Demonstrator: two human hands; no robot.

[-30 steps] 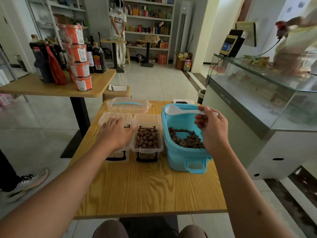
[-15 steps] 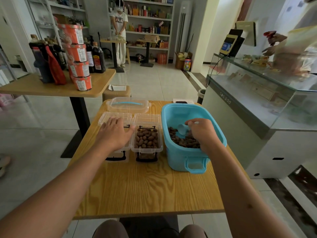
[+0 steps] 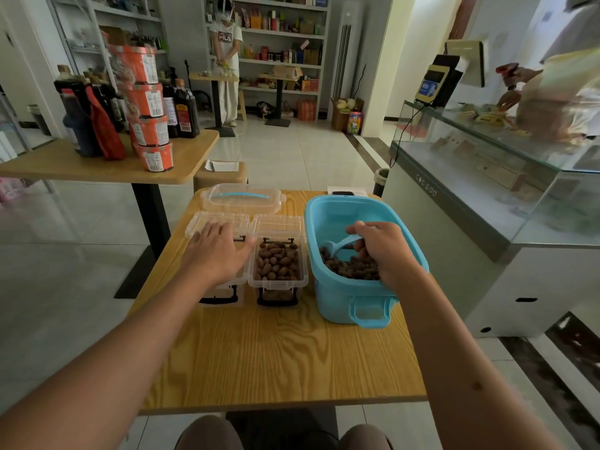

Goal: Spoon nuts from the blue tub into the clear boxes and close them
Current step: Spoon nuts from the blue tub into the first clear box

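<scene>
Right hand [image 3: 386,251] grips the spoon [image 3: 341,244] handle, bowl down among the nuts [image 3: 352,267] in the blue tub [image 3: 328,289]. Left hand [image 3: 216,251] lies flat, fingers straight, on the left clear box [image 3: 224,292]. Right clear box [image 3: 278,282] looks nearly full. Boxes prob. light, thin plastic, slidey on the wood table [image 3: 276,358] — best steadied by the rim. Shop w/ tiled floor, glass counter [image 3: 506,164] right.

Dim, soft indoor light falls evenly; shadows are faint. The glass display counter [image 3: 487,147] shows pale glare. A person's blurred arm [image 3: 552,89] smears top right. Wide-angle distortion bends the edges.
</scene>
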